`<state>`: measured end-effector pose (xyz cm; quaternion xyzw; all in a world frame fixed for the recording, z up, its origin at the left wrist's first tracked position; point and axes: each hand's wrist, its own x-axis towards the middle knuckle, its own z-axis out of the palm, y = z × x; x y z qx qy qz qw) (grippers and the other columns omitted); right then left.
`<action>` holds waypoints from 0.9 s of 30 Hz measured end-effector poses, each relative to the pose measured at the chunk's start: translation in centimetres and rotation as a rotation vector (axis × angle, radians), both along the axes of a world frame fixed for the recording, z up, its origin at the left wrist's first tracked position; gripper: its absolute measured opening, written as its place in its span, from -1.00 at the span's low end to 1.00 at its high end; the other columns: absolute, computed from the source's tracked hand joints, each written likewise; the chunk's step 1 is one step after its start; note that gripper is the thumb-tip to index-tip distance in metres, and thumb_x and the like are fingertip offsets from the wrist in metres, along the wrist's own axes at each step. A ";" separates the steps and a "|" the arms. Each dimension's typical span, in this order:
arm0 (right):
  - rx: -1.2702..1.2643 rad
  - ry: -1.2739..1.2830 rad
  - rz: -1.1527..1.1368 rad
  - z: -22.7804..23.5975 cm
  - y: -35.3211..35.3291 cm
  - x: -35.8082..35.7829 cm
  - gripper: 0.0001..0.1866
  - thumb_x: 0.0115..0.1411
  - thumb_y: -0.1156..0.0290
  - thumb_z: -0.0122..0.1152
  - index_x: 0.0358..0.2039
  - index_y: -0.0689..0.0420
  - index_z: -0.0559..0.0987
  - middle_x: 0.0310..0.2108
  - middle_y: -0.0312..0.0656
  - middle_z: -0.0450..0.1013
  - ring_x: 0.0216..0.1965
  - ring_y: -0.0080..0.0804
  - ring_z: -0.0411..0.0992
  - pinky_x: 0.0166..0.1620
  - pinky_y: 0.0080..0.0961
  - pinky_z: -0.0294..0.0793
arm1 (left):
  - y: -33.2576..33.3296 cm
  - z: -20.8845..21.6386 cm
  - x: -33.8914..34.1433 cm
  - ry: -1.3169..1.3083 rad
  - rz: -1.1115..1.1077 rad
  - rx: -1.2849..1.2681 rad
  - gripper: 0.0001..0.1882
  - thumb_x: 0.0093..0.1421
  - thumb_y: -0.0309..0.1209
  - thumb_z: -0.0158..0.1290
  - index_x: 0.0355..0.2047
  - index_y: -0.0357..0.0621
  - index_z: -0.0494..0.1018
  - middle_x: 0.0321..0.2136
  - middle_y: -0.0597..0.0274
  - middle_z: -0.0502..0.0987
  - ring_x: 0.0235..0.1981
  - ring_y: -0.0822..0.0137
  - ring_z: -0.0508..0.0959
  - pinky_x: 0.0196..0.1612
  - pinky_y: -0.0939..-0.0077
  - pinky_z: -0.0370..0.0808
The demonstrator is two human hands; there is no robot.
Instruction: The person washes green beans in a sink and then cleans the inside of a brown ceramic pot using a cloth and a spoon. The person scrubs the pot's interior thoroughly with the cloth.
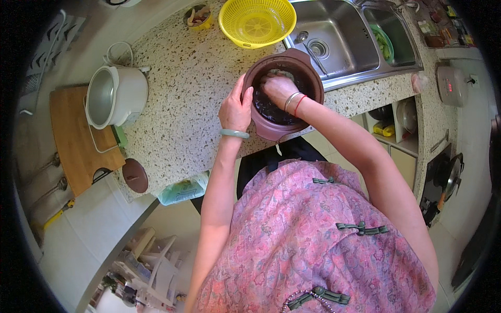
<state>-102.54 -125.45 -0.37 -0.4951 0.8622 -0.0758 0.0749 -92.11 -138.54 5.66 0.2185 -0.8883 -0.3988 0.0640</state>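
A brownish-purple pot (311,78) with two side handles stands at the counter's front edge, its inside dark and shiny. My left hand (237,107) grips its left side, thumb up along the rim and fingers against the outer wall. Inside the pot is my right hand (279,88), bent at the wrist, with its fingers curled down toward the left inner wall. Something pale shows just beyond the right knuckles. The right fingertips are hidden, so I cannot make out what they hold.
Behind the pot sit a yellow colander (228,30) and a steel sink (355,57) with utensils in it. A green basin (377,32) of vegetables occupies the smaller sink. To the left are a white cooker body (130,96), a wooden board (73,138) and a brown lid (135,175).
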 end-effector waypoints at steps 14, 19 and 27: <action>0.455 -0.429 0.012 5.0 3.0 0.8 -0.79 -0.05 0.36 0.11 -0.46 0.16 0.63 -0.38 0.04 0.53 -0.27 -0.02 0.51 -0.19 -0.23 0.51 | 1.0 0.0 0.0 0.026 0.093 -0.060 -0.62 0.22 -0.16 -0.02 0.04 0.15 0.40 -0.30 -0.01 0.57 -0.30 0.01 0.57 -0.29 0.26 0.48; 0.322 -0.657 -0.058 3.6 1.3 2.0 -0.76 -0.08 0.45 0.04 -0.41 0.20 0.62 -0.35 0.11 0.51 -0.25 0.05 0.48 -0.16 -0.21 0.47 | 0.9 -0.2 -0.2 0.048 0.074 -0.063 -0.62 0.23 -0.19 -0.03 0.05 0.11 0.39 -0.29 -0.02 0.56 -0.29 -0.01 0.57 -0.27 0.25 0.48; -0.179 -1.021 -0.778 0.4 -1.1 0.6 -0.71 -0.08 0.41 0.26 -0.32 0.27 0.60 -0.32 0.03 0.54 -0.24 -0.13 0.52 -0.18 -0.37 0.46 | 1.1 -0.1 -0.3 0.113 0.061 -0.034 -0.62 0.23 -0.23 -0.02 0.06 0.07 0.38 -0.25 -0.06 0.55 -0.24 -0.03 0.55 -0.24 0.24 0.48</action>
